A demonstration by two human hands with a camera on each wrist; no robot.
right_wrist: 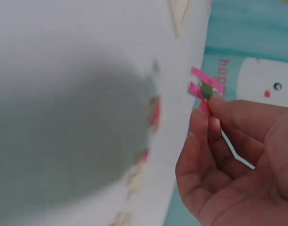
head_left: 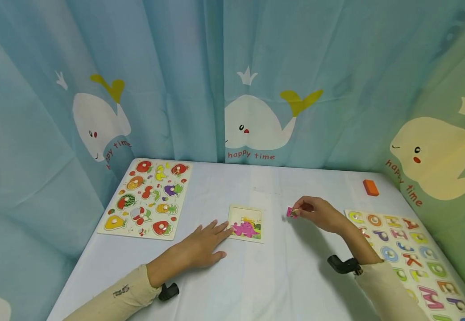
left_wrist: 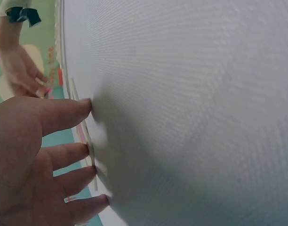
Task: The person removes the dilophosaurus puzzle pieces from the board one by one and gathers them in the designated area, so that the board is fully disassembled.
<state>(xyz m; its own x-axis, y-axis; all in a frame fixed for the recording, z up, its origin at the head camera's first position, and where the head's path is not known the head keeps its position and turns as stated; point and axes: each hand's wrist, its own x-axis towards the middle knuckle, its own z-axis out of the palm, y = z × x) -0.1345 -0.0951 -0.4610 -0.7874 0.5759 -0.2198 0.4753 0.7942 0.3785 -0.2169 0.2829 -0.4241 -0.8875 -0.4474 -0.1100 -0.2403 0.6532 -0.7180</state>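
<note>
A small jigsaw puzzle (head_left: pixel 245 228) with a pink dinosaur sits in a cream frame at mid-table; part of its upper left is bare. My left hand (head_left: pixel 206 245) lies to its left, fingers spread, the tips at the frame's left edge. To the right of the frame, my right hand (head_left: pixel 317 214) pinches a pink and green jigsaw piece (right_wrist: pixel 206 87) between thumb and fingers, above the tabletop. Near that hand, the right wrist view shows small blurred pieces (right_wrist: pixel 155 114) on the white cloth; their shapes are unclear.
A fruit peg board (head_left: pixel 146 200) lies at the back left. On the right lies a letter peg board (head_left: pixel 413 256), partly behind the right forearm. Farther back is an orange block (head_left: pixel 371 187). Blue curtains (head_left: pixel 176 89) with whales enclose the table's far side and both ends.
</note>
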